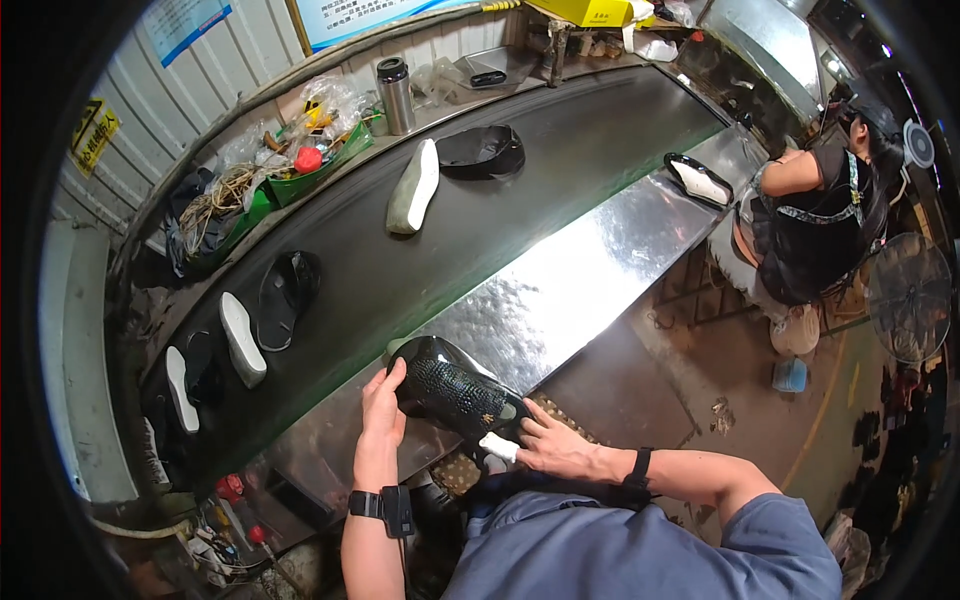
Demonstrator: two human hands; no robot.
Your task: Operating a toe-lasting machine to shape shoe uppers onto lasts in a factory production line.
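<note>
Close to my body, a glossy black shoe upper (455,392) with a scale-like texture lies between my two hands at the edge of the metal ledge. My left hand (382,405) grips its left end, thumb on top. A bit of pale green shows at that end, perhaps a shoe last inside; I cannot tell. At the right end, my right hand (553,445) closes its fingers on the upper. One of its fingers wears a white cover (498,446). Wristbands circle both my wrists.
On the dark conveyor belt (350,240) lie several black uppers and pale shoe lasts, including one last (413,190) beside an upper (482,152). A shiny metal ledge (560,270) runs along it. A seated person (825,200) works at right, near another upper (700,180). A steel flask (396,97) stands behind.
</note>
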